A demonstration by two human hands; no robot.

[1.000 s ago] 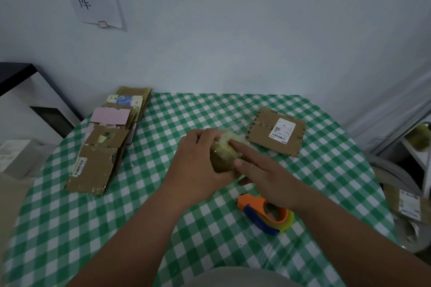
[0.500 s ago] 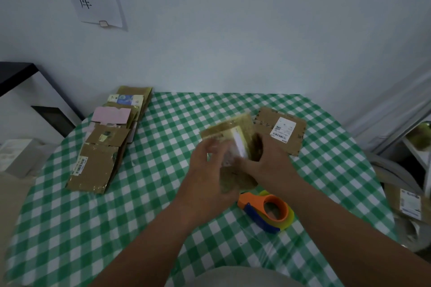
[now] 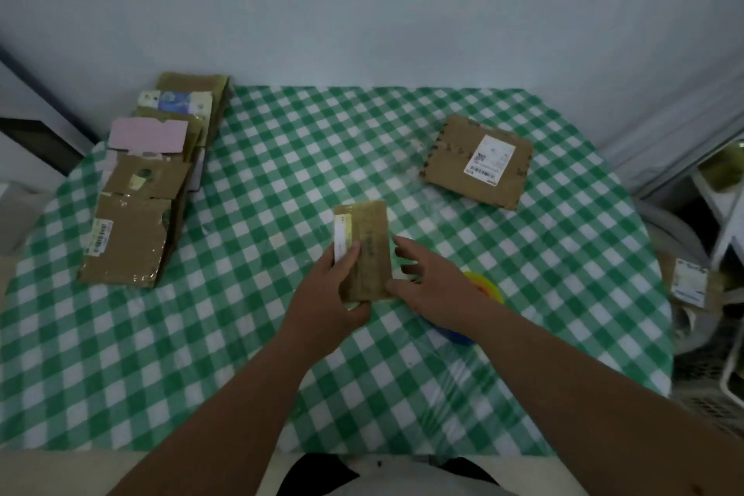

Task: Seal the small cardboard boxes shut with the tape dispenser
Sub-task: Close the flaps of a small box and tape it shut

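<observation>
Bench under green-and-white checked cloth, pale wall across upper frame, white rack at right edge, dark cabinet at left edge.

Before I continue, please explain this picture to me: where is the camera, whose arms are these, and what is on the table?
There is one view only, from a camera worn on a person's head, looking down at their own bare arms. The left hand grips a small cardboard box, its fingers curled over the box's left side. The right hand touches the box's right edge with relaxed fingers. Under that hand lies the tape dispenser, mostly hidden. On the checked tablecloth there is also a labelled flat box far right and a stack of flattened cardboard at left.
</observation>
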